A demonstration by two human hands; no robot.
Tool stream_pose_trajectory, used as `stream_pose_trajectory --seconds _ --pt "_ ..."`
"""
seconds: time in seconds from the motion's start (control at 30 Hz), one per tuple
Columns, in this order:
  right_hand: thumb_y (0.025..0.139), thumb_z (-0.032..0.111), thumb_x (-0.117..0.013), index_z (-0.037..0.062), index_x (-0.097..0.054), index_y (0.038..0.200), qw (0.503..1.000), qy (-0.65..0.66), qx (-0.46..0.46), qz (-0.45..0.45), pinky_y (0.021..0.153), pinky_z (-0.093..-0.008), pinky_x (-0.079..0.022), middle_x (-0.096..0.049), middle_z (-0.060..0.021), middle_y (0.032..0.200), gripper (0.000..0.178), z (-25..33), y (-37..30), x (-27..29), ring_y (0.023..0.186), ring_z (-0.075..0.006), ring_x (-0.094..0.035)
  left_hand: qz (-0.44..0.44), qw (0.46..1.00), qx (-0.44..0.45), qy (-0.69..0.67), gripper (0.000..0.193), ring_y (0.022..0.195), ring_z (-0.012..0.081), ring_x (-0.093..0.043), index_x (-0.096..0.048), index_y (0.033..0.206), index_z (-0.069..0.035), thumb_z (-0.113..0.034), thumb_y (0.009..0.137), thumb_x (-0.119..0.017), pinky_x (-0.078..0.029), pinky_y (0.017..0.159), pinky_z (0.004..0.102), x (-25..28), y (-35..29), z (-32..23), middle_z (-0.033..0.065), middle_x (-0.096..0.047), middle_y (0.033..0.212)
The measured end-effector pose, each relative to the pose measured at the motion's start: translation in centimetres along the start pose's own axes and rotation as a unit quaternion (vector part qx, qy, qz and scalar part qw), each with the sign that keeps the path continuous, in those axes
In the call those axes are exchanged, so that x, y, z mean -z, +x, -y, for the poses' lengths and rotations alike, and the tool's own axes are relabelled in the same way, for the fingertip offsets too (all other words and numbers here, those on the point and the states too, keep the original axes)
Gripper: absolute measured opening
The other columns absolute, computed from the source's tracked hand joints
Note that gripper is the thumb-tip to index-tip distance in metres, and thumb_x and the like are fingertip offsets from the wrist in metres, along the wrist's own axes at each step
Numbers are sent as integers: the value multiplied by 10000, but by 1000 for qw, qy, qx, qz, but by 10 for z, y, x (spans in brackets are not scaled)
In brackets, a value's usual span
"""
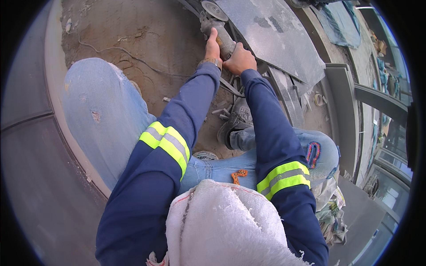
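Both my hands are closed round a dusty angle grinder (224, 42), held out in front of me at the top of the view. My left hand (213, 47) grips its left side, thumb lying along the body. My right hand (241, 60) wraps the rear end of the body. The round disc (214, 9) sits at the far end of the tool, close to the left edge of a grey sheet panel (275, 37). Whether the disc touches the panel or spins, I cannot tell.
A thin cable (128, 54) trails over the dusty ground (133, 26) on the left. Grey strips (284, 91) lie below the panel, near my shoe (239, 117). A roll of tape (318, 99) and grey metal frames (344, 115) are on the right. Dark panels (40, 177) line the left.
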State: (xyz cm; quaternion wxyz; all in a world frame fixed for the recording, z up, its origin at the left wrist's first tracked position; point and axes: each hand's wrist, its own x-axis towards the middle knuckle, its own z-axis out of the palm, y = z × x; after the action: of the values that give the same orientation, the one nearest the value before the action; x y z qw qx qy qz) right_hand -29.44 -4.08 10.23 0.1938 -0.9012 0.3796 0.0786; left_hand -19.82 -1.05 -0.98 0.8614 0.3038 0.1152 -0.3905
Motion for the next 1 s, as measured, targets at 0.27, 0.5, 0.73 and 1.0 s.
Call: stream_pose_trajectory --seconds 0.27,0.5,0.73,1.0 --pt "679 479 -808 49 -490 1378 999 -31 -10 -3 956 -455 -531 -692 -246 1131 880 -9 1 -13 1072 -398 -674 5 1000 9 -9 505 878 320 -684 -612 1136 -70 -546 983 -537 -566 826 481 0 -8 2 115 -685 1026" --pt "660 404 -821 -37 -511 1226 1000 -16 7 -10 923 -476 -534 -682 -300 1090 782 -10 -4 -10 1039 -431 -675 1 1000 17 -3 503 898 319 -681 -610 1151 -80 -548 979 -545 -561 833 484 4 -4 5 117 -682 1044" --pt "678 424 -806 20 -508 1323 1000 -30 -6 -8 892 -461 -560 -708 -248 1056 817 -8 -2 -8 997 -394 -700 2 999 41 8 551 952 333 -676 -591 1201 -60 -561 979 -534 -544 882 484 10 7 5 143 -676 1076" --pt "706 332 -774 15 -517 1308 1000 -8 -11 -11 913 -468 -544 -703 -261 1062 727 -4 4 -7 1026 -405 -687 7 999 32 13 529 968 316 -671 -602 1176 -60 -549 982 -541 -544 872 479 5 7 -2 128 -677 1077"
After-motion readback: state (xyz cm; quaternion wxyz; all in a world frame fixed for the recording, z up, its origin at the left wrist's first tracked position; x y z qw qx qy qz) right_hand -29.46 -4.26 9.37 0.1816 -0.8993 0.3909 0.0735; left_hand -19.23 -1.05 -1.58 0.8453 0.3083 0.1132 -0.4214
